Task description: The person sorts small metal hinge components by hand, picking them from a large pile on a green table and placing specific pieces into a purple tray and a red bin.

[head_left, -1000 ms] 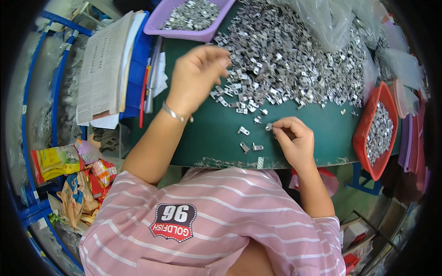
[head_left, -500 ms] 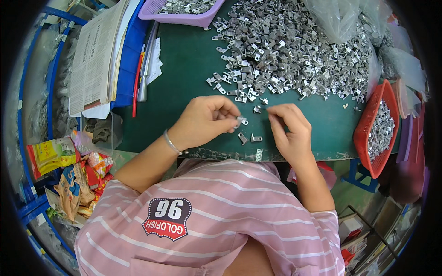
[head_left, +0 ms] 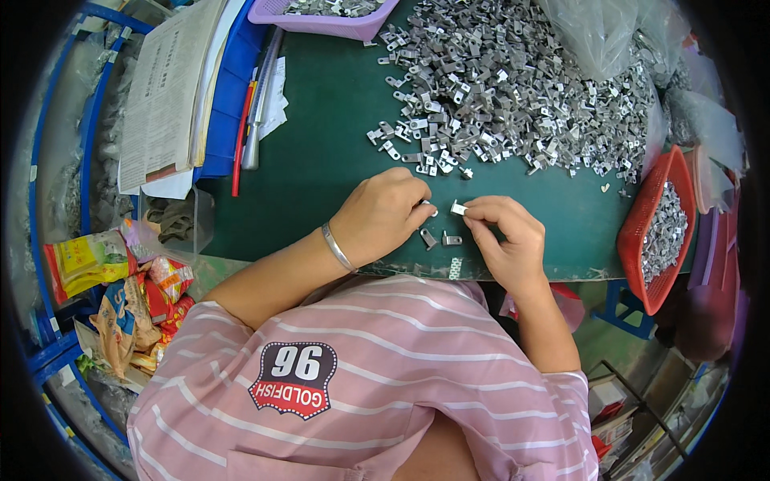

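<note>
Both hands meet at the mat's near edge: the right hand (head_left: pixel 501 240) pinches a small metal clip (head_left: pixel 458 208) at fingertip height for inspection, while the left hand (head_left: pixel 381 215) curls shut beside it, contents hidden. Two loose clips (head_left: pixel 439 238) lie between them; the big clip pile (head_left: pixel 513 96) sits at twelve o'clock, within reach.

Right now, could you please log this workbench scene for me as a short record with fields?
Surface: green table mat
Left hand: curled on the mat, fingertips closed, apparently on a small part that cannot be made out
Right hand: pinching a small metal bracket at the fingertips
Between the hands: two loose brackets lying on the mat
Stock: large pile of metal brackets beyond the hands
Containers: red basket of parts at right; purple tray at top
Left side: stacked papers
</note>
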Demonstrator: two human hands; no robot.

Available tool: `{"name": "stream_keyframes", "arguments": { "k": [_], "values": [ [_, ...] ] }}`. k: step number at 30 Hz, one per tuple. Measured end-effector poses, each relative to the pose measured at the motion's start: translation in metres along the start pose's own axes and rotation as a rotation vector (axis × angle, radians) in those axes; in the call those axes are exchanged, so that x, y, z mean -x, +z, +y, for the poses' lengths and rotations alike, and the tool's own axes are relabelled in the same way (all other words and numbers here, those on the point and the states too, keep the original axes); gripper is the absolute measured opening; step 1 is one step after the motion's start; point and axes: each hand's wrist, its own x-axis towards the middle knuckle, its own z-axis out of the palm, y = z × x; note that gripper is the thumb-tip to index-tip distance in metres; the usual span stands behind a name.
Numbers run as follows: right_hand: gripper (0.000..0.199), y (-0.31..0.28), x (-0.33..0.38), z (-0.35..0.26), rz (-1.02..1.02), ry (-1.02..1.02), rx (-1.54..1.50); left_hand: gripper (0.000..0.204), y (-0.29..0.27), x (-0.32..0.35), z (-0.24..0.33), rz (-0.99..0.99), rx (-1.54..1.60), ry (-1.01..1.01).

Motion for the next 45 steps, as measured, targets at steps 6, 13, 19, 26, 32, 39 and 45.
{"name": "stream_keyframes", "arguments": {
  "k": [6, 13, 19, 26, 32, 39, 45],
  "values": [
    [0.014, -0.003, 0.012, 0.002, 0.011, 0.025, -0.020, 0.010, -0.006, 0.000, 0.002, -0.044, 0.340, -0.120],
    [0.015, 0.001, -0.009, 0.003, 0.006, -0.075, 0.117, 0.013, -0.005, 0.007, -0.003, 0.074, 0.477, 0.004],
    [0.009, 0.014, -0.028, 0.017, 0.092, -0.082, 0.267, 0.014, -0.006, 0.008, -0.003, 0.117, 0.437, 0.103],
    [0.012, -0.010, -0.019, 0.014, -0.069, 0.730, -0.786, 0.015, -0.001, 0.013, -0.011, 0.046, 0.165, 0.257],
    [0.014, -0.015, -0.015, 0.009, -0.065, 0.752, -0.831, 0.024, -0.009, 0.006, 0.002, 0.015, 0.162, 0.197],
    [0.015, -0.011, -0.014, -0.002, -0.132, 0.634, -0.863, 0.027, 0.003, 0.001, 0.019, 0.011, 0.817, -0.275],
    [0.028, -0.003, -0.022, 0.004, -0.119, -0.090, 0.172, 0.018, -0.002, -0.003, 0.007, 0.145, 1.087, -0.453]
  ]
}}
